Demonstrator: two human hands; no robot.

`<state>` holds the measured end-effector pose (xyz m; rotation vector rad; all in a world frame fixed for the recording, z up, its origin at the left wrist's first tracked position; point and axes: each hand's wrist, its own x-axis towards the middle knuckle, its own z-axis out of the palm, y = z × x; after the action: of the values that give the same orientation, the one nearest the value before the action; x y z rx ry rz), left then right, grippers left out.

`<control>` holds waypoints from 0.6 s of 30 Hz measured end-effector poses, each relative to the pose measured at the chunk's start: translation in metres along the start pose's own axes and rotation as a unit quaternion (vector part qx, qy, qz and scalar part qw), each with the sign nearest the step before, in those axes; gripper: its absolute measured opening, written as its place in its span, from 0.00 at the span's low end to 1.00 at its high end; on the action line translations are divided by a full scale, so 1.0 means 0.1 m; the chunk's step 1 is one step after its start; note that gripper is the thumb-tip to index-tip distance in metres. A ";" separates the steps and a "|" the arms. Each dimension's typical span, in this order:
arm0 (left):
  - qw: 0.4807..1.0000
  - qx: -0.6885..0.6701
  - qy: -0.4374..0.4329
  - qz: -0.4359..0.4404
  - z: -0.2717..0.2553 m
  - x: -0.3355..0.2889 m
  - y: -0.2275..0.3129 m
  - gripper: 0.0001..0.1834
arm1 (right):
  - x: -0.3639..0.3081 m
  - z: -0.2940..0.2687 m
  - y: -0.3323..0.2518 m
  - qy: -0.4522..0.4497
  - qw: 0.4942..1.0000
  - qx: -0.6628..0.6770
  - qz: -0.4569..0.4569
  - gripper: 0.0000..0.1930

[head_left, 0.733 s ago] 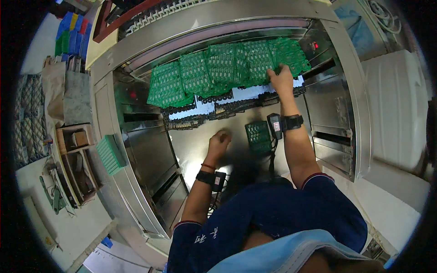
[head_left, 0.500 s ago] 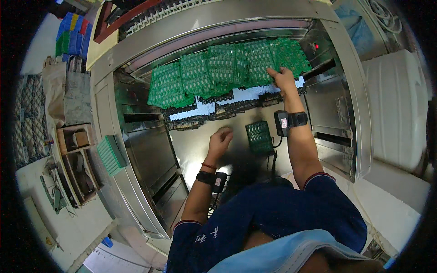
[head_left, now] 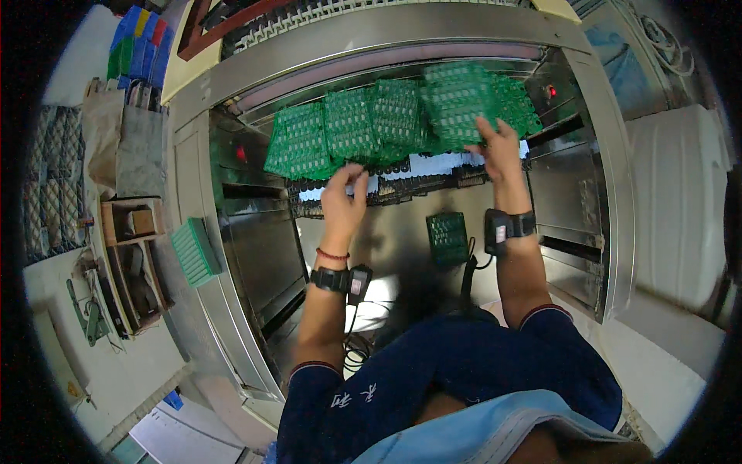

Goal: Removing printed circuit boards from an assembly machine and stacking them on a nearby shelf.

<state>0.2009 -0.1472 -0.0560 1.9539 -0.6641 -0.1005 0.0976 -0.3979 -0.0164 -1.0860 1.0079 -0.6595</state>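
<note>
Where the right hand (head_left: pixel 502 158) is placed: a blurred green board (head_left: pixel 456 108) is grasped.
Left hand (head_left: pixel 343 203): seen unclenched near the left boards (head_left: pixel 350 124).

head view | from the person's head | faces down | near left hand (head_left: pixel 344 199), right hand (head_left: pixel 502 157)

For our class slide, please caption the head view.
Left hand and right hand at overlapping green circuit boards inside a metal frame.

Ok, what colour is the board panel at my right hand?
Green with pale rows; that board panel shows in the head view.
</note>
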 end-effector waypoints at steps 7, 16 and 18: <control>0.963 0.185 0.068 0.186 0.02 0.84 -0.03 0.18 | 0.27 0.37 0.69 -0.017 0.870 -0.463 -0.171 0.33; 0.960 0.222 0.006 0.174 0.25 0.88 -0.39 0.23 | 0.37 0.42 0.64 -0.036 0.895 -0.405 -0.181 0.29; 0.959 0.226 0.013 0.170 0.19 0.86 -0.41 0.23 | 0.28 0.44 0.41 -0.111 0.972 -0.194 0.075 0.28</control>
<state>0.2835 -0.1922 -0.0812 2.2316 -1.0666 0.3152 0.1480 -0.3892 -0.0591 -1.3738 1.0353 -0.2122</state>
